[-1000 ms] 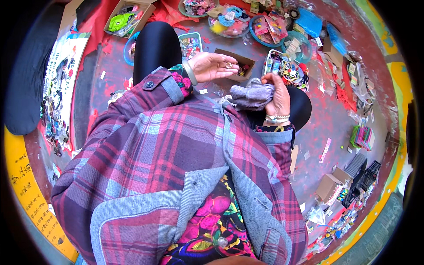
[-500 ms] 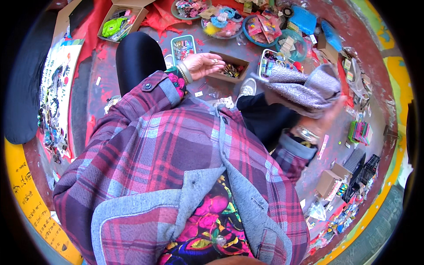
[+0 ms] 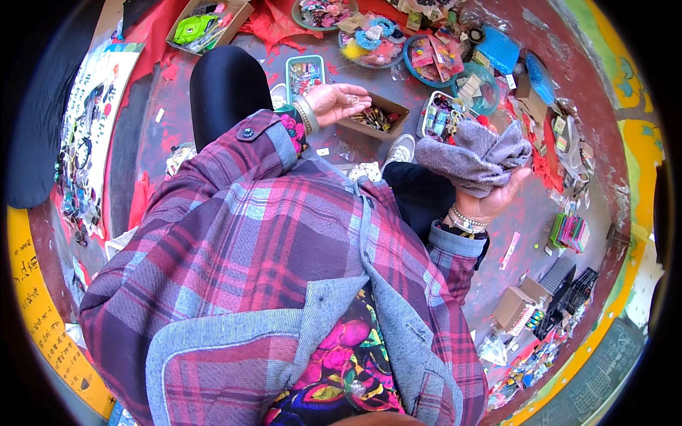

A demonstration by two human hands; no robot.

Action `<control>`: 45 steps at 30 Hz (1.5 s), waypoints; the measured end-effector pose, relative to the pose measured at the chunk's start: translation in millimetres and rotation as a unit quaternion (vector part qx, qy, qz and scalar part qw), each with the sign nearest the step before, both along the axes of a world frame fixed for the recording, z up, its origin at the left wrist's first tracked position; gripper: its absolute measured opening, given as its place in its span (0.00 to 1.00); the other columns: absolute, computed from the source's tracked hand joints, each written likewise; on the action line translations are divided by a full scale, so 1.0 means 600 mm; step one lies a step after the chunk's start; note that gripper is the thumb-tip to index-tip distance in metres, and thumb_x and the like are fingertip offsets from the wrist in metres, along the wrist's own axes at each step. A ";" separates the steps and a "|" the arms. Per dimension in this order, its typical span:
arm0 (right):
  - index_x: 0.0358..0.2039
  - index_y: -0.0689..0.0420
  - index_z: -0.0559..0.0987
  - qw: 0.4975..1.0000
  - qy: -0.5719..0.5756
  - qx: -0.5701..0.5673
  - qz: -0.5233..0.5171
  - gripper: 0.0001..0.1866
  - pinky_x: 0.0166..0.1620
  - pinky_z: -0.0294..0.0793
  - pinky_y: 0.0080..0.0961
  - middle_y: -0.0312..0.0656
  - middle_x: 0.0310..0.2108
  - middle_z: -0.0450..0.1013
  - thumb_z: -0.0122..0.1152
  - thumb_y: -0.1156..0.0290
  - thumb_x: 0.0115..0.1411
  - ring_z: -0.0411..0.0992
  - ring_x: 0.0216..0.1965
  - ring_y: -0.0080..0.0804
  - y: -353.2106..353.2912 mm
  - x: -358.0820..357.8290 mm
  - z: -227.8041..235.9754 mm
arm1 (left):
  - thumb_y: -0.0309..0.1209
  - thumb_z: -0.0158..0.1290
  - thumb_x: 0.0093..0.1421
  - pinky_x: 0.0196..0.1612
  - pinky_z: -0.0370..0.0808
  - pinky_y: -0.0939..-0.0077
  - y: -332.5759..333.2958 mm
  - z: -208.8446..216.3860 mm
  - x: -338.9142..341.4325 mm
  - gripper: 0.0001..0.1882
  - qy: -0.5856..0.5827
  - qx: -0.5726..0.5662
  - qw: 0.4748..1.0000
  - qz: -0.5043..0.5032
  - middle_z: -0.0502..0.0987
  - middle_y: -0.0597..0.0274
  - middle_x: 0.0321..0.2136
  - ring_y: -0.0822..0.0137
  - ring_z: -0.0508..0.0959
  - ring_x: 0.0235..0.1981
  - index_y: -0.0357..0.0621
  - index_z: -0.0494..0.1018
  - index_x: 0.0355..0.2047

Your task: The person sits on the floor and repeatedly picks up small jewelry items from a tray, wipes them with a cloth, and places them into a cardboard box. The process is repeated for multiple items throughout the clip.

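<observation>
Loosely resting: small shiny metallic piece (image 3: pixel 353 99), left hand (image 3: pixel 328 104), fingers apart; tilting could drop it into far brown cardboard box (image 3: pixel 368 128). Right hand (image 3: pixel 491 201): fuzzy grey cloth (image 3: pixel 474 155), grip hidden.

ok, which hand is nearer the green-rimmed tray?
Left. The left hand is just below the green-rimmed tray in view; the right hand, holding a grey cloth, is well off to its right and lower.

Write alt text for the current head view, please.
A person's right hand holds a bunched grey cloth; the left hand, palm up, bears a small shiny item near an open cardboard box. Filled round baskets stand beyond.
</observation>
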State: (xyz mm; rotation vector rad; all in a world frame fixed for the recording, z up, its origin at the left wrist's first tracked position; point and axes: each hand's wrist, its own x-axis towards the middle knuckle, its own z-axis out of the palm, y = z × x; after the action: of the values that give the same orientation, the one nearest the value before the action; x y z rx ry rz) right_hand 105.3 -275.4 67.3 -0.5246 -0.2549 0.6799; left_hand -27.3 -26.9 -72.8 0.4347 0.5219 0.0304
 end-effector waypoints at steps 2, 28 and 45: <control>0.54 0.52 0.61 0.999 -0.009 -0.023 -0.021 0.30 0.55 0.57 0.49 0.48 0.52 0.62 0.47 0.47 0.56 0.60 0.53 0.47 0.004 -0.004 -0.005 | 0.12 0.32 0.52 0.54 0.67 0.70 -0.003 -0.014 0.001 0.20 0.024 0.002 1.000 0.003 0.64 0.40 0.47 0.52 0.67 0.50 0.25 0.59 0.47; 0.58 0.51 0.55 0.981 -0.114 -0.108 -0.114 0.35 0.56 0.54 0.54 0.55 0.58 0.51 0.49 0.47 0.54 0.51 0.58 0.53 -0.018 0.007 0.036 | 0.22 0.38 0.58 0.57 0.61 0.62 -0.015 0.018 0.025 0.22 -0.136 -0.085 0.987 0.015 0.57 0.39 0.54 0.51 0.59 0.57 0.31 0.52 0.54; 0.56 0.43 0.58 0.989 -0.007 0.017 0.144 0.36 0.32 0.74 0.42 0.40 0.53 0.60 0.44 0.36 0.51 0.63 0.51 0.51 -0.014 0.030 0.010 | 0.42 0.30 0.64 0.56 0.61 0.63 -0.008 0.032 0.015 0.25 -0.231 -0.152 0.961 -0.013 0.56 0.40 0.54 0.52 0.60 0.55 0.39 0.51 0.57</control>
State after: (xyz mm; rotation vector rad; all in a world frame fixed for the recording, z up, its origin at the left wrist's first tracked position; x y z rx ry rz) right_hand 123.1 -283.6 73.0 -0.4646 -0.3582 0.9514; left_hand -18.4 -31.9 -53.4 0.1231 0.0557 0.0246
